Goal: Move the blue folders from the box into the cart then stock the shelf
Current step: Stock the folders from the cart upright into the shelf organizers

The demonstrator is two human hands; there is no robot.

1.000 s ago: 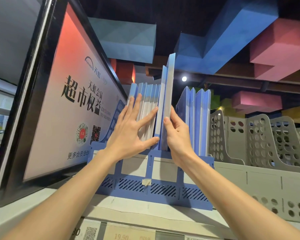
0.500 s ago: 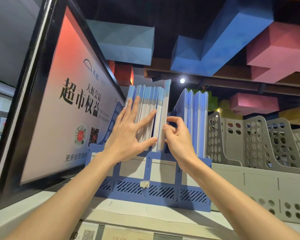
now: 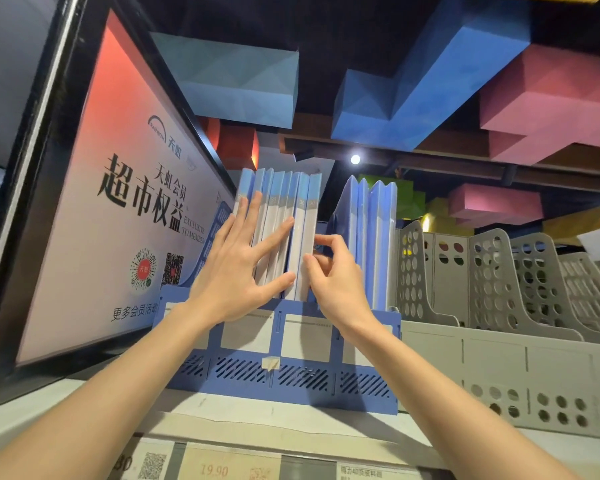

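1. At far left, a framed membership sign [image 3: 118, 209] leans on the shelf [image 3: 291, 420].
2. The left hand [image 3: 234, 275] lies flat, fingers [image 3: 253, 216] spread, against the spines of the blue folders [image 3: 284, 230], which stand upright in the blue file rack [image 3: 291, 379].
3. The right hand [image 3: 336, 282] pinches the rightmost folder's edge between thumb and curled fingers.
4. A second folder group [image 3: 371, 237] stands apart in the same rack.
5. Grey file racks [image 3: 499, 341] sit just beside.
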